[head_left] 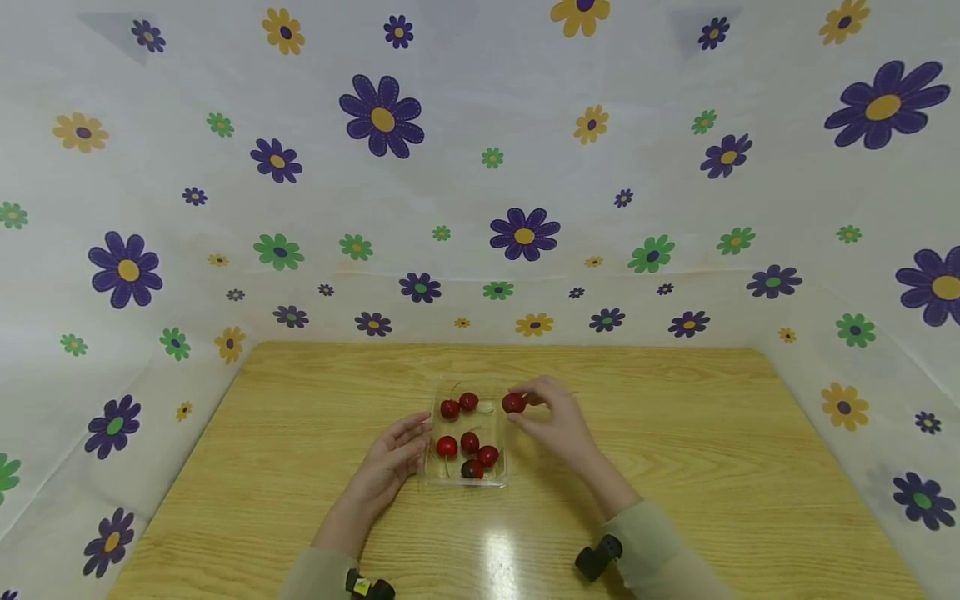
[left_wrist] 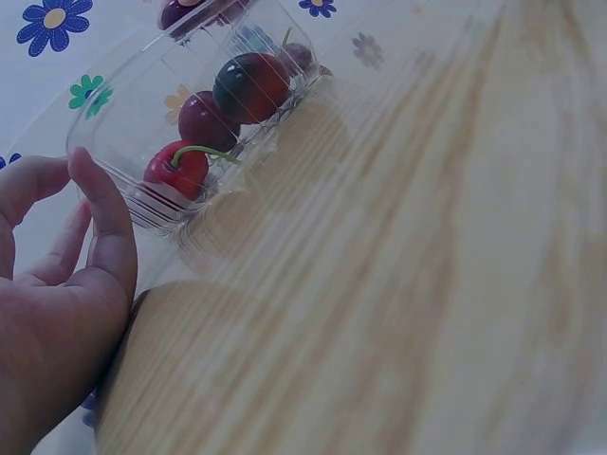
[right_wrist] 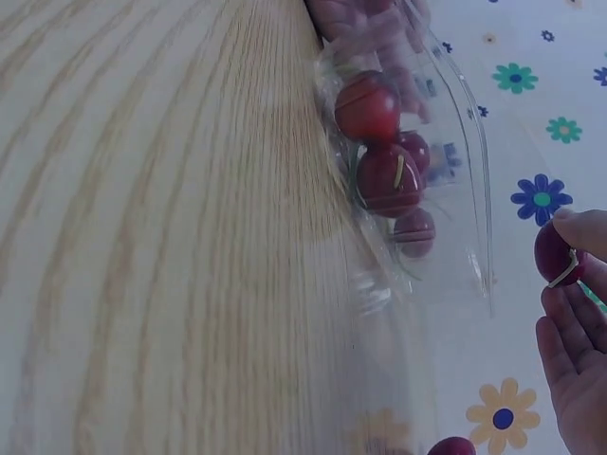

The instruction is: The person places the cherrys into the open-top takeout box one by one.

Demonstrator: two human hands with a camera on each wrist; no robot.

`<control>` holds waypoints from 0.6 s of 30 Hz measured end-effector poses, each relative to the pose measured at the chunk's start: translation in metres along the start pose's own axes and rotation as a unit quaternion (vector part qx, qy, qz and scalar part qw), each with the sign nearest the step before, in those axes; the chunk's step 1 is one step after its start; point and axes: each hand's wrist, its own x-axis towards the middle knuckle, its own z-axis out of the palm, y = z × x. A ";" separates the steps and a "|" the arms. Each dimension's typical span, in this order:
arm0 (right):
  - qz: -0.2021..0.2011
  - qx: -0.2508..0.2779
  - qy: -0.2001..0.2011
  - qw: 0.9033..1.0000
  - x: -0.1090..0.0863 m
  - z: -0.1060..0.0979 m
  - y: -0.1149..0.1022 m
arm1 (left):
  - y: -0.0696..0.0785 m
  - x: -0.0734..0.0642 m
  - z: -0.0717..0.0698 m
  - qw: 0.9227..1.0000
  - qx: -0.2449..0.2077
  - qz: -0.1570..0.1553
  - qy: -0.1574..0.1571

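A clear plastic box (head_left: 467, 482) stands on the table, holding several dark red cherries. Two lie at the back and the others, including a bright red cherry (head_left: 447, 447), near the front. My left hand (head_left: 392, 460) is at the box's left side, fingertips touching the wall near the rim; the same fingers (left_wrist: 112, 223) show in the left wrist view. Just beyond the right rim, my right hand (head_left: 557, 423) pinches a cherry (head_left: 513, 403) between thumb and fingers. In the right wrist view this cherry (right_wrist: 557, 254) shows a short green stem and hangs outside the box.
A thin stem (head_left: 574, 392) pokes out behind my right hand, and another cherry (right_wrist: 451, 446) shows at the bottom edge of the right wrist view. The wooden table (head_left: 675, 467) is enclosed by a white flower-patterned cloth (head_left: 450, 192) at the back and sides.
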 end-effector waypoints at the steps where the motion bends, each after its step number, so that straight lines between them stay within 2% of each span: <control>1: -0.003 0.002 -0.001 1.000 0.000 0.001 -0.001 | 0.000 0.000 0.000 1.000 0.001 0.000 -0.001; 12: -0.008 0.006 -0.034 0.999 0.002 0.016 -0.013 | 0.003 -0.001 0.001 1.000 0.006 -0.003 0.004; 18: -0.023 0.007 -0.042 0.999 0.003 0.023 -0.016 | 0.003 -0.001 0.001 1.000 0.008 -0.004 0.000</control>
